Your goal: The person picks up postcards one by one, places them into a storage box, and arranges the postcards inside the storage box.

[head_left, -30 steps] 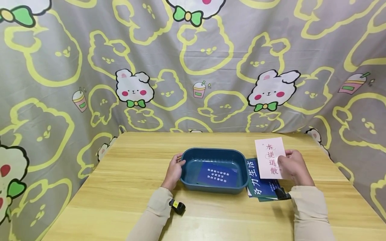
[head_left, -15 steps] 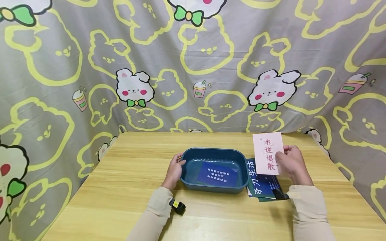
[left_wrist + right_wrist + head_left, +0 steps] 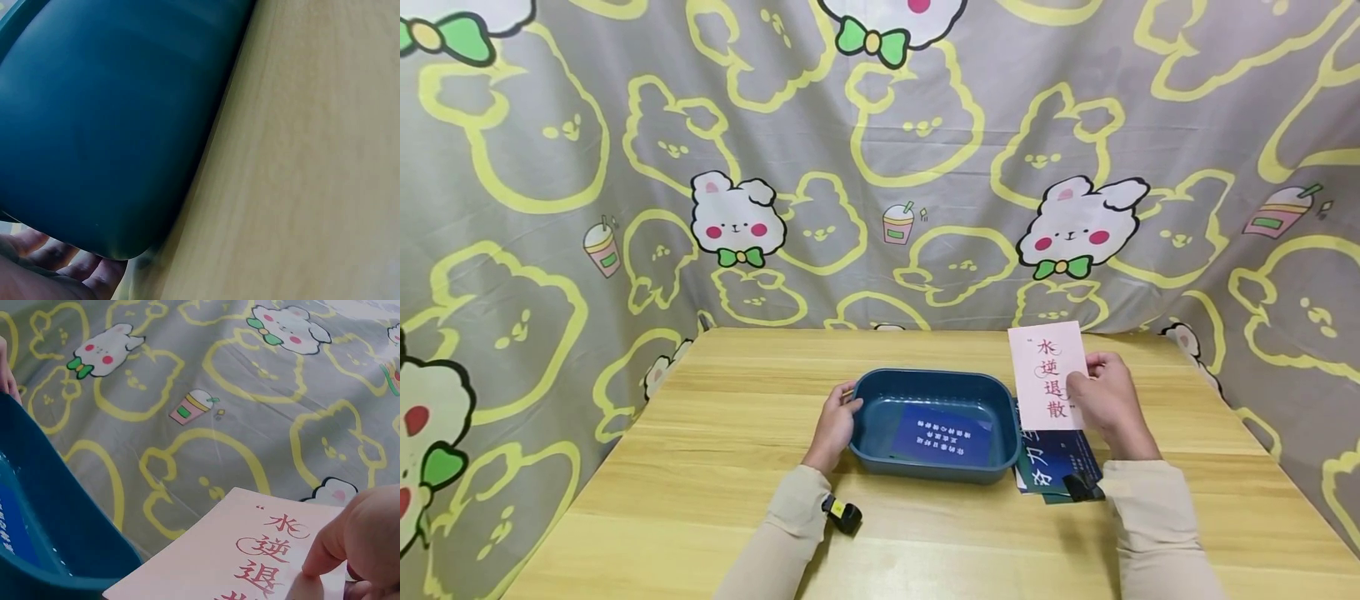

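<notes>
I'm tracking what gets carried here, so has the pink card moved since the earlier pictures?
Yes. Judged against the wooden table, the pink card has moved left and slightly upward in the head view, nearer the blue tray.

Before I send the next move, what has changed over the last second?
The right hand has carried the pink card up in the head view, then left toward the tub. Nothing was newly taken hold of or let go. Unchanged: the left hand on the tub's left end, the blue card inside it, and the pile of cards at its right.
</notes>
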Demonstrator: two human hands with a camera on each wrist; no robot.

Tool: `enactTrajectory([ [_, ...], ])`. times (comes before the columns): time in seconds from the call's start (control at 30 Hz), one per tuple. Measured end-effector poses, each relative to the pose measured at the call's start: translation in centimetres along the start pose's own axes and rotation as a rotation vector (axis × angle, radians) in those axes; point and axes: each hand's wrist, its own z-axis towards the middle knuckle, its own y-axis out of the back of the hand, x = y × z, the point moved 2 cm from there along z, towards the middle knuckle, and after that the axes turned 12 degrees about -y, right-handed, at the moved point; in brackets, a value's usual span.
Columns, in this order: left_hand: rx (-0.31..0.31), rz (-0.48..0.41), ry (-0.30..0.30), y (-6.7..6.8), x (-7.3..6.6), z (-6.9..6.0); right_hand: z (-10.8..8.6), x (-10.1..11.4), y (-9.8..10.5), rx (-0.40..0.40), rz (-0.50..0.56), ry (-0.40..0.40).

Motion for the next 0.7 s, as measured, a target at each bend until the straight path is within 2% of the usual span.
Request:
enactTrajectory([
  [0.37,0.000,0.005,0.002,0.1,0.0,0.0,-0.6,1.0,-2.3,0.040,0.038,0.078],
  [0.57,-0.003,0.002,-0.037,0.0,0.1,0.0,-0.5,1.0,-4.1,0.083,0.055,0.115],
  [0.7,-0.001,0.003,-0.041,0.1,0.0,0.0,-0.4,0.8,-5.3,0.104,0.047,0.116],
])
